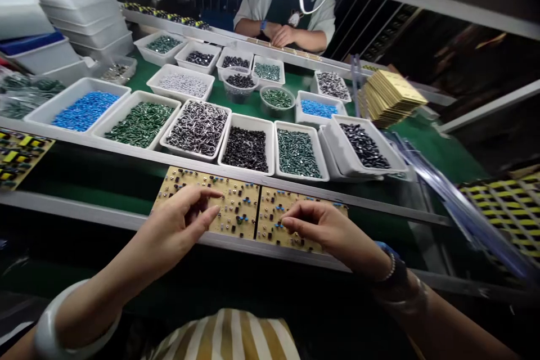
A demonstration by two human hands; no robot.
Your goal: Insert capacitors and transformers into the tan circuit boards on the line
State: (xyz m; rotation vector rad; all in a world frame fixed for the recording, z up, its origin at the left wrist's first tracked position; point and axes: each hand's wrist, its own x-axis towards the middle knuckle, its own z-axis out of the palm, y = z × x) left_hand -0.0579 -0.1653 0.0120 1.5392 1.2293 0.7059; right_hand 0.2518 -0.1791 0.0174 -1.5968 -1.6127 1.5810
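Observation:
Two tan circuit boards lie side by side on the rail in front of me, dotted with small components. Over the left circuit board (236,219) is my left hand (179,225), its index finger and thumb stretched out with a gap between their tips; no part shows in that gap. The other fingers of this hand curl inward. My right hand (327,228) hovers at the right circuit board (270,230), thumb and index finger brought together in a pinch near some blue components. Whatever the pinch holds, if anything, is too small to make out.
Beyond the rail stand white bins of loose components: blue (86,109), green (141,124), black (247,146) and others. Bare boards (392,95) are stacked at right rear. A populated board (19,154) lies far left. Across the bench, a co-worker's hands (282,34) rest at another rail.

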